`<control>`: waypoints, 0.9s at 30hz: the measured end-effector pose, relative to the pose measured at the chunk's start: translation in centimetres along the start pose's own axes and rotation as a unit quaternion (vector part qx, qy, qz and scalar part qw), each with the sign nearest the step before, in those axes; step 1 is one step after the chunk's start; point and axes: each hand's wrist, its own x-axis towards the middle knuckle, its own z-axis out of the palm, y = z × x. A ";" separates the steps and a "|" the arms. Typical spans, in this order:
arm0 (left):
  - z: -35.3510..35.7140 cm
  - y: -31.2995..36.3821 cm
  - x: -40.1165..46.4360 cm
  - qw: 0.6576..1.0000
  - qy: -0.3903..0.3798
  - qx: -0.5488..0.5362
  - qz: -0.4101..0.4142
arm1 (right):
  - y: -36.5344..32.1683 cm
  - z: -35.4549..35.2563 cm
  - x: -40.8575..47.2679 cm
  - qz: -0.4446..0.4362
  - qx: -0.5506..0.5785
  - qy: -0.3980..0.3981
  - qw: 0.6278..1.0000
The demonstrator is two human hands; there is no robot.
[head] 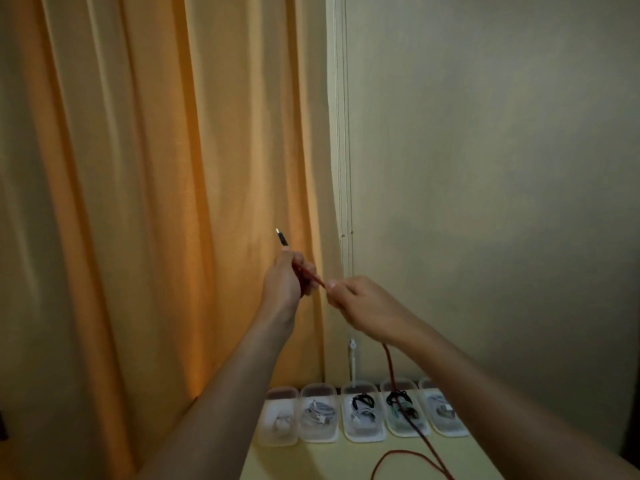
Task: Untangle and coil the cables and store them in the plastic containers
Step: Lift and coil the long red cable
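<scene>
Thin red braided cable [309, 274] pinched taut between left hand [284, 279] and right hand [360, 304] — plug end up-left, slack trailing down past clear plastic containers [363, 434] at the table's back edge.

The red cable [389, 367] slips out of sight inside the right hand [360, 306], and its loop on the table [329, 459] runs off the bottom edge. The right arm covers part of the last plastic container [445, 415], farthest from the curtain [156, 168]. The coils inside the containers are too small and blurry to tell apart.
</scene>
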 end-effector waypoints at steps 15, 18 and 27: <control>-0.8 0.2 -2.3 0.915 -0.359 -0.100 -0.156 | 3.7 -0.5 -0.3 0.034 0.166 -0.027 0.985; -1.4 -0.1 -1.8 0.855 -0.452 -0.051 -0.248 | 1.7 -2.2 1.0 0.033 0.118 -0.017 0.992; -1.9 -3.5 -2.1 0.946 -0.206 0.220 -0.116 | -1.1 -1.8 -0.2 0.038 -0.055 -0.003 0.998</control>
